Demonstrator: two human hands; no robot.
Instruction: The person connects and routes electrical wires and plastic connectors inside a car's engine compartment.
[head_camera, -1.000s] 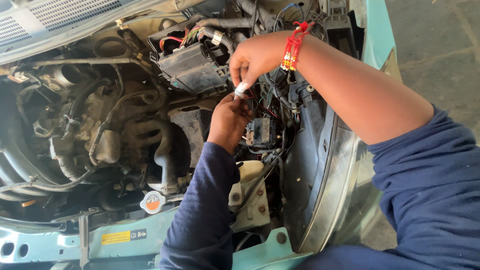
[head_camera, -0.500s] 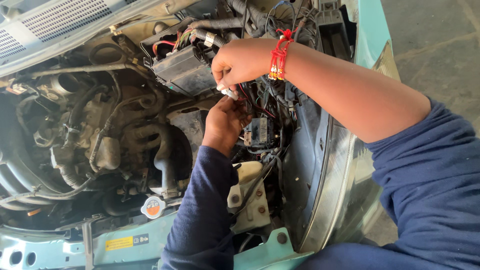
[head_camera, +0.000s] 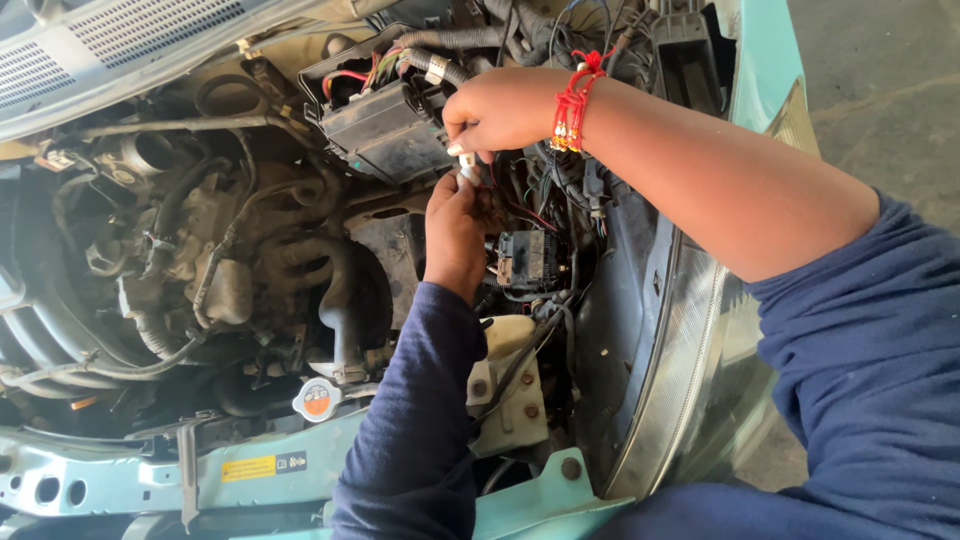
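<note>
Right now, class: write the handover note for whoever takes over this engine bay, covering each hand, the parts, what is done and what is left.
Left hand: reaching up from below, fingertips on the small white connector.
Right hand: pinching that connector from above, beside the black fuse box.
Done: both hands are on the connector, amid the loose wiring.
Left: whether it is mated or free cannot be seen; check that first.

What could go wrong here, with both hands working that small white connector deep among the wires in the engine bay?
1. The right hand and left hand pinch a small white connector over open gaps; if it slips, it could drop out of sight.
2. Loose red and black wires crowd the fingers, so a tug might strain or snag a neighbouring lead.
3. The red thread wristband hangs near the wiring and could catch.
</note>
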